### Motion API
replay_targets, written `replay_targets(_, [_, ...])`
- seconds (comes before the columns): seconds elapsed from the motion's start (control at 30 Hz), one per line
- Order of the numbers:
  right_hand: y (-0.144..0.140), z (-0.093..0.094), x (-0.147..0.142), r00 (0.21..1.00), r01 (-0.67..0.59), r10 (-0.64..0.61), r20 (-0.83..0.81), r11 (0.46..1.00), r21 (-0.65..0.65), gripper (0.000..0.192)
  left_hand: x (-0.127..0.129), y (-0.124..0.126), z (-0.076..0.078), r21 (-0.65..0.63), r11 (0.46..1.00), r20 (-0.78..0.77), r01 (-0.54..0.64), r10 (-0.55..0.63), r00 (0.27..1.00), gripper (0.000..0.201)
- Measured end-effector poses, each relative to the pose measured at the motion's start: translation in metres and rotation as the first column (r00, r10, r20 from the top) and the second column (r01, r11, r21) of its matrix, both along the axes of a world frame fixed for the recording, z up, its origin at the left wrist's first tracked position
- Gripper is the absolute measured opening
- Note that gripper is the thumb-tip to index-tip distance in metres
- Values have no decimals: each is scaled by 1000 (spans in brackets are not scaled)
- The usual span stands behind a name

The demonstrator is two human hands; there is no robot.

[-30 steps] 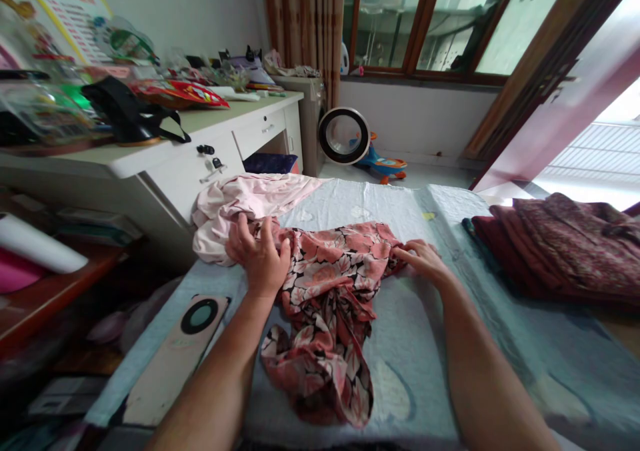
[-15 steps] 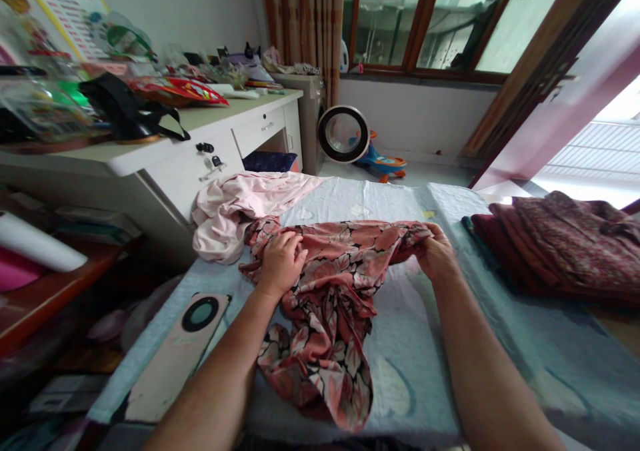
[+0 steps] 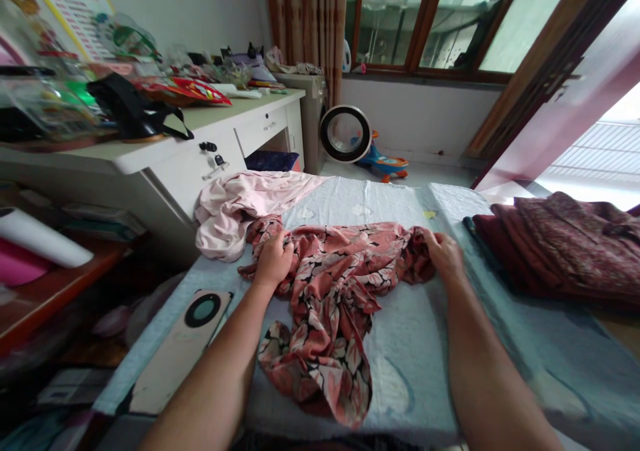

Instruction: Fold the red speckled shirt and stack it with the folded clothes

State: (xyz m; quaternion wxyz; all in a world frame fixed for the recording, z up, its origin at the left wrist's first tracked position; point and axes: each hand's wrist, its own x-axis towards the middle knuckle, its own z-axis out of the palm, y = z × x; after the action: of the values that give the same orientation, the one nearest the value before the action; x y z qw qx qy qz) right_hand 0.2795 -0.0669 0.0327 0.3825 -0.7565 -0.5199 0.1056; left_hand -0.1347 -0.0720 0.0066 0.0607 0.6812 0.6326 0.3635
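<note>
A crumpled pinkish-red garment [image 3: 325, 271] with a leaf and flower print in cream and black lies on the pale blue cloth-covered surface [image 3: 400, 344]. My left hand [image 3: 274, 258] grips its upper left part, fingers curled into the fabric. At the garment's right end, my right hand [image 3: 444, 254] pinches the bunched edge. The lower part trails toward me in folds, and its exact shape cannot be made out. Just beyond my left hand lies a heaped pale pink cloth [image 3: 235, 204].
Folded dark red clothes [image 3: 560, 244] are stacked on the right. A phone-like pale panel with a dark ring [image 3: 180, 351] lies near my left forearm. A cluttered white desk [image 3: 210, 118] stands at left; a washing machine with its round door [image 3: 345, 134] open is behind.
My left hand has closed from lying flat to gripping the fabric. The garment's right end has dropped and bunched below my right hand, which has shifted slightly right.
</note>
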Motion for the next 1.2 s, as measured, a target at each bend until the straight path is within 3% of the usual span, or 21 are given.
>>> replay_targets(0.1, [2, 1, -5, 938, -330, 345, 21, 912, -245, 42, 1, 1, -4, -80, 997, -35, -20, 17, 999, 35])
replay_targets(0.17, [2, 3, -6, 876, -446, 481, 33, 836, -320, 36, 0, 1, -4, -120, 992, -85, -37, 27, 996, 35])
replay_targets(0.2, [2, 4, -6, 854, -471, 518, 47, 808, -353, 45, -1, 0, -3, -140, 989, -125, -46, 29, 992, 34])
replay_targets(0.27, [0, 4, -6, 835, -456, 539, 112, 791, -408, 66, -1, -2, -2, -176, 983, -227, -54, 13, 974, 34])
replay_targets(0.3, [-2, 4, -5, 839, -415, 519, 166, 807, -421, 73, -2, -3, -2, -188, 981, -276, -55, 1, 961, 34])
replay_targets(0.4, [-8, -2, -4, 887, -191, 339, 315, 889, -417, 80, -1, -8, -2, -205, 977, -374, -58, -23, 927, 38])
replay_targets(0.47, [-14, -9, -5, 917, -86, 229, 327, 913, -400, 80, 0, -10, -3, -206, 977, -395, -56, -31, 918, 39])
replay_targets(0.57, [-23, -19, -12, 952, -178, 234, 195, 947, -267, 70, 6, -14, -3, -188, 982, -390, -35, -42, 920, 37])
replay_targets(0.67, [-28, -23, -23, 959, -270, 270, -84, 963, 10, 63, 13, -17, 0, -189, 981, -365, 38, -106, 925, 40])
replay_targets(0.73, [-29, -19, -26, 898, -222, 264, -352, 962, 156, 59, 17, -18, 5, -215, 974, -335, 69, -140, 932, 46])
replay_targets(0.8, [-29, -8, -24, 768, -133, 252, -589, 962, 239, 60, 18, -16, 12, -243, 969, -301, 43, -117, 946, 51])
replay_targets(0.87, [-27, 7, -14, 670, -52, 235, -704, 961, 271, 62, 16, -12, 20, -241, 971, -265, 7, -73, 961, 53])
replay_targets(0.9, [-26, 15, -6, 662, -26, 219, -717, 962, 270, 60, 14, -9, 24, -231, 973, -244, 3, -61, 968, 54])
replay_targets(0.97, [-23, 30, 13, 712, 9, 175, -681, 966, 258, 54, 10, -2, 34, -201, 980, -193, 6, -46, 980, 53])
replay_targets(1.07, [-21, 49, 42, 852, 4, 96, -514, 982, 189, 50, 2, 11, 49, -111, 994, -152, -8, -9, 988, 50])
replay_targets(1.13, [-21, 58, 58, 969, 23, 9, -248, 992, 126, 46, -4, 19, 55, -4, 999, -163, -44, 43, 986, 48])
replay_targets(1.2, [-24, 63, 68, 993, 32, -36, 116, 999, 35, 38, -9, 25, 57, 97, 993, -195, -67, 85, 977, 46])
